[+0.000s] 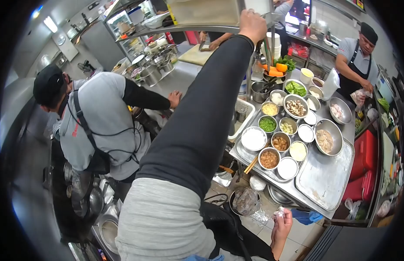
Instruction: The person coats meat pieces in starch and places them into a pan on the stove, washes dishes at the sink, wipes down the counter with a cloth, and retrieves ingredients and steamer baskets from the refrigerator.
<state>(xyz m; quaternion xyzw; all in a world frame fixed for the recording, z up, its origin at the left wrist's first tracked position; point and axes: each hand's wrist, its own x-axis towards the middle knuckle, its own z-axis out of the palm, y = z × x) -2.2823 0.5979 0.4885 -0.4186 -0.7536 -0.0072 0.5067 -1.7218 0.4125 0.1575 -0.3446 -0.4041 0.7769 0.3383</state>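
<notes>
My left arm, in a black sleeve, stretches up across the middle of the view. My left hand [253,27] is closed at the end of the metal shelf [197,28], beside a pale plastic bin [205,12]; what its curled fingers grip is hidden. Low on the right, my right hand [281,228] pinches a small whitish crumpled piece [280,212], too small to name. Just above it stands a metal table with bowls of chopped green herbs [267,124], sliced mushrooms [296,107] and brown minced food [269,159]. A bare metal tray [325,176] lies at its near corner.
On the left a co-worker in a grey shirt [99,115] leans over a counter. Another person [360,56] at the far right handles a plastic bag [360,96]. Chopsticks [250,165] stick out past the table edge. A bagged bin [245,201] stands on the floor.
</notes>
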